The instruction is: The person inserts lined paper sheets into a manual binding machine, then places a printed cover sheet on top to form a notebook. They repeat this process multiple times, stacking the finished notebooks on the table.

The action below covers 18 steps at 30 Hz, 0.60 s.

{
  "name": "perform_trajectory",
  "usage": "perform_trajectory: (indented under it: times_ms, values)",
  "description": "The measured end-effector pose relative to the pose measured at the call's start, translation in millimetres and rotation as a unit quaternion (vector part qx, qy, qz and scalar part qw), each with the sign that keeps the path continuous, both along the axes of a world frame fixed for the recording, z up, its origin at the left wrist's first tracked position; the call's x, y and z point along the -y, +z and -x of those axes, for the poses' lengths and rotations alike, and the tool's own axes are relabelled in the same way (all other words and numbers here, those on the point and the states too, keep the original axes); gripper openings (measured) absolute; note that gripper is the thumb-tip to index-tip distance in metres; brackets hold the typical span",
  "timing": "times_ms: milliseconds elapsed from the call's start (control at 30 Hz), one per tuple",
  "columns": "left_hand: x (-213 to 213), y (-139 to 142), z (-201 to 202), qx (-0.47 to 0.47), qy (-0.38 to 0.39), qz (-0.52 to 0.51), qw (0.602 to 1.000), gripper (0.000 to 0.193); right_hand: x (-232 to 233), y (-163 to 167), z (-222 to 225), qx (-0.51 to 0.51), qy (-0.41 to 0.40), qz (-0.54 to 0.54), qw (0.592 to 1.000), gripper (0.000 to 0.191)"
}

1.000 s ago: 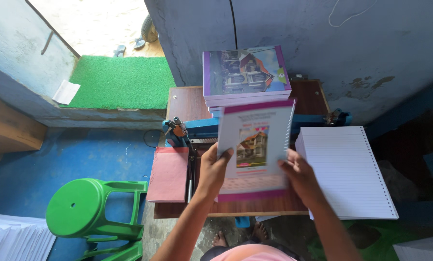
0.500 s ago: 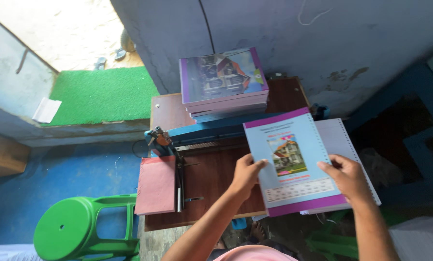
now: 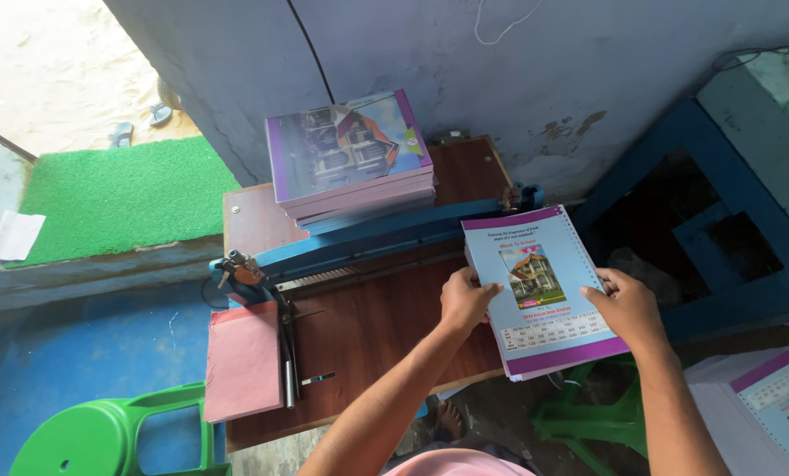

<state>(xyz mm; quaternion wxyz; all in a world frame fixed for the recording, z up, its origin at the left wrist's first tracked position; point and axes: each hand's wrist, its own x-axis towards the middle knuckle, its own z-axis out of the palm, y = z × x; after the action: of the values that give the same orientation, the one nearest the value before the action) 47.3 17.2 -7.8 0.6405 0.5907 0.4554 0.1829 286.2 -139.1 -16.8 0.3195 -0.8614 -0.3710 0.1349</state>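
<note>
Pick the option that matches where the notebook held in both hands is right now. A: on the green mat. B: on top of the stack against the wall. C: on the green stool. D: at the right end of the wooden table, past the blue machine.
D: the left hand and right hand grip the notebook over the right end of the wooden table, apart from the stack.

brown wooden table | 12 o'clock – stack of purple-edged notebooks | centre – blue punching machine lying across | 9 o'clock – pink paper pad | 3 o'clock – notebook stack overhanging the edge
</note>
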Motion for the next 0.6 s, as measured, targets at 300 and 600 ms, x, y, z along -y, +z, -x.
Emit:
perform_trajectory:
  times_ms: [300, 600]
  values:
    - [2, 4, -2, -0.017, 0.016, -0.05, 0.998, 0.033, -7, 6, 3, 0.037, -0.007, 0.051, 0.998, 0.047]
    - [10, 24, 5, -0.02, 0.016, -0.102, 0.994, 0.039, -7, 12, 4, 0.062, -0.014, 0.094, 0.994, 0.049]
